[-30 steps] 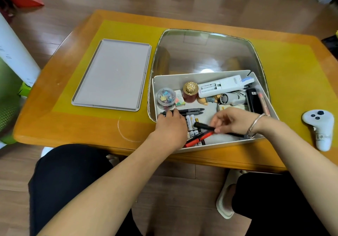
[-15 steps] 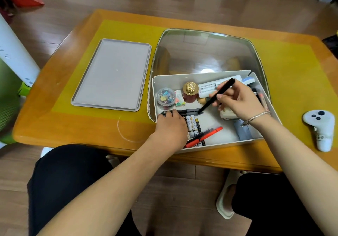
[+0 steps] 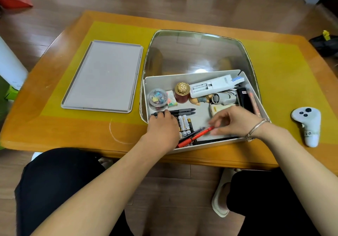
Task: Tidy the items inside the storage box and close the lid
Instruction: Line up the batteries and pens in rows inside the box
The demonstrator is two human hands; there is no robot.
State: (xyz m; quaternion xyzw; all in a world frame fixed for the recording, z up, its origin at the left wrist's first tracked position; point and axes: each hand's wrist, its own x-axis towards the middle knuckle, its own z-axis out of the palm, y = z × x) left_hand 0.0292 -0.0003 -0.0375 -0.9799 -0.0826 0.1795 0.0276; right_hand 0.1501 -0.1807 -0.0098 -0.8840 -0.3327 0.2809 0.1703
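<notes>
Storage box point(image 3: 259, 106), white and open-topped, sits on the counter point(image 3: 54, 131) at its near edge, with its flat grey lid point(image 3: 104, 75) lying apart on the counter, well to the left of the box. Inside the box, along its far wall, stand a clear tub of binder clips point(image 3: 157, 97), a small pastel carton point(image 3: 171, 99), a dark red jar with a gold cap point(image 3: 181, 92) and a long white device point(image 3: 214, 86). Two dark pens point(image 3: 182, 111) lie side by side across the box's middle, and a row of batteries point(image 3: 184, 125) lies just nearer than them. A red pen point(image 3: 196, 136) lies slanted near the box's front wall, next to a thin black pen.

The left hand point(image 3: 161, 128) rests inside the box at its left side, fingers curled down with the tips on the left end of the dark pens. The right hand point(image 3: 236, 121) hovers over the box's right half, fingers loosely bent and spread, their tips at the upper end of the red pen; motion blur hides whether they pinch it. A white game controller point(image 3: 308, 126) lies on the counter to the right of the box.
</notes>
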